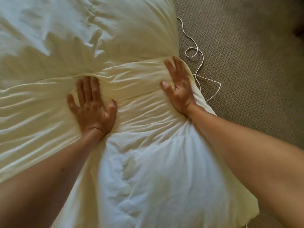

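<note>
Grey-brown looped carpet point(246, 63) fills the right side, with bedding over the rest. Left hand point(92, 106) lies flat, fingers straight and spread, pressing down on the cream-white crumpled fabric bedding point(141, 162). Its fingertips sink into a crease. Right hand point(179, 89) is also flat, fingers straight, and presses the bedding at its carpet-side edge. A raised fold of the bedding runs between both hands, touching both. Neither hand grasps anything. Thin white looped cord point(197, 51) lies on the carpet just beside the right hand. Bedding is cut off at the left, top and bottom, and its upper left is blurred. A dark shape at the top right edge is unclear.
</note>
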Demonstrator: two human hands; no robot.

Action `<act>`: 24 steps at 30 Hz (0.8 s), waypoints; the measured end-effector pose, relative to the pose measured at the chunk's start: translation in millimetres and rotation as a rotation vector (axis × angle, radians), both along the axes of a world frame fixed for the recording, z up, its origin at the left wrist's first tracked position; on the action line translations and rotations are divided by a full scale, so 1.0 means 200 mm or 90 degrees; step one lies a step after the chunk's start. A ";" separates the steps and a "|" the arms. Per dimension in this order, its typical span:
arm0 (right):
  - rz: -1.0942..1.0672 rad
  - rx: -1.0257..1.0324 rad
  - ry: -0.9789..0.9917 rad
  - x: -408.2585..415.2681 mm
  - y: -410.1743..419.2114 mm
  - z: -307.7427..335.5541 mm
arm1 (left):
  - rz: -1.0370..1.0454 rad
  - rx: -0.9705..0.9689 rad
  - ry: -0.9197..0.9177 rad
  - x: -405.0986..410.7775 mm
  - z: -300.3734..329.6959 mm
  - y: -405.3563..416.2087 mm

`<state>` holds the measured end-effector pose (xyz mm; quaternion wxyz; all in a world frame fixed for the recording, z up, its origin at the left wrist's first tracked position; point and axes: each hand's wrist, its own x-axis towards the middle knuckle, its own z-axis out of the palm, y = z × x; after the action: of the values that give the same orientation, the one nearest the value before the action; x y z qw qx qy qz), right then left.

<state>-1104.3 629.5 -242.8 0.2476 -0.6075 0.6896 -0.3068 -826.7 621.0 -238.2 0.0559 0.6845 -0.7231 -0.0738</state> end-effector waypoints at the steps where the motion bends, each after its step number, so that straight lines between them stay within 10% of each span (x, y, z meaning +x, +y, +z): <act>1: -0.017 0.024 -0.044 -0.01 -0.02 -0.02 | -0.002 -0.002 0.001 0.00 -0.01 -0.01; 7: -0.234 0.181 -0.410 -0.06 -0.12 -0.10 | -0.015 -0.030 0.015 0.01 -0.04 -0.05; 16: -0.159 0.225 -0.061 -0.06 0.52 0.11 | 0.024 0.003 0.122 0.03 0.11 -0.07; 24: -0.422 0.247 -0.604 -0.19 1.48 0.43 | -0.043 0.145 0.332 -0.03 0.35 0.74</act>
<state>-1143.3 925.0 -157.3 0.5254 -0.1015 0.6998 -0.4733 -833.6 769.6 -169.0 0.1604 0.6199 -0.6936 -0.3300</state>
